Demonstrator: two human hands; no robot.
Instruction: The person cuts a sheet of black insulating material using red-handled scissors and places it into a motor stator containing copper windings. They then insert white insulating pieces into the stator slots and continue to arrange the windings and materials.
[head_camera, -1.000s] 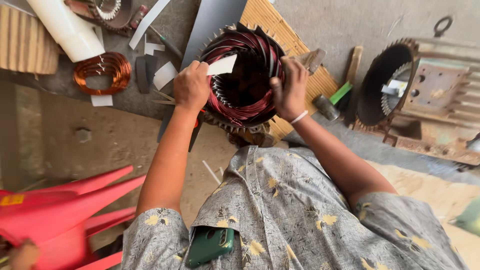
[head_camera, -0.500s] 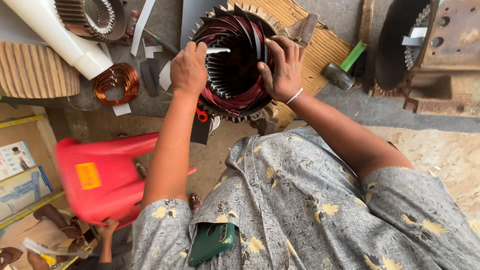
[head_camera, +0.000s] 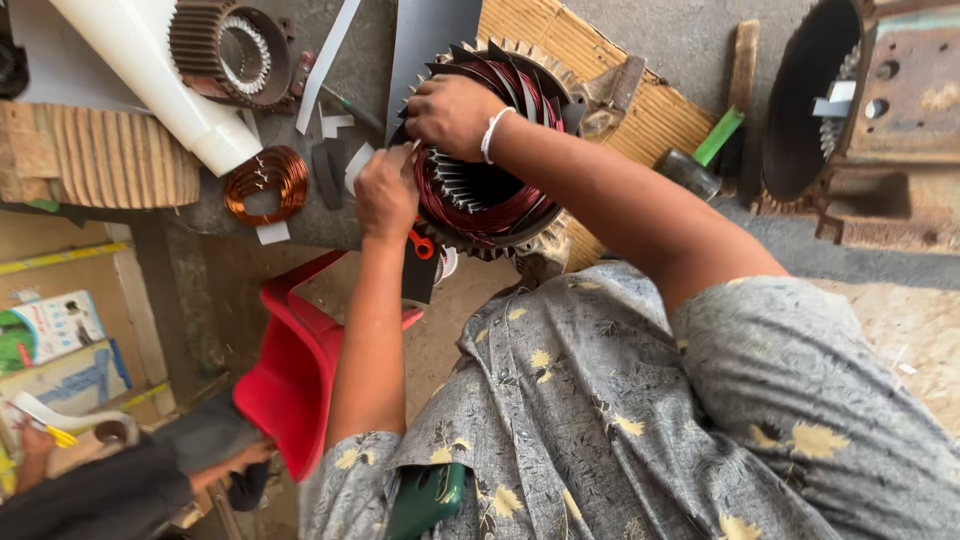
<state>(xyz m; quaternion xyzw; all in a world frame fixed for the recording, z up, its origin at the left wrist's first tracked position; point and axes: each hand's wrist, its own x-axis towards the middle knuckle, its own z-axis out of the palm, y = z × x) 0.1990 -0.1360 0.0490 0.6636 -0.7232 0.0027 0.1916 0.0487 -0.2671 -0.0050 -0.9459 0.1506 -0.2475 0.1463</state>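
Stator (head_camera: 490, 180) on counter (head_camera: 300, 220) edge, copper windings seated, white slot papers part in; more left, I judge. Right hand (head_camera: 452, 113) fingers curled over top rim. Left hand (head_camera: 387, 192) fingers pinching paper strip at rim. Colourful box (head_camera: 55, 330) lower left.

Red plastic chair (head_camera: 290, 390), copper coil (head_camera: 265, 183)

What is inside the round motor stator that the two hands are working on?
Inside the motor stator, reddish copper windings and pale paper strips show. The right hand covers the upper part; the left hand hides the left rim.
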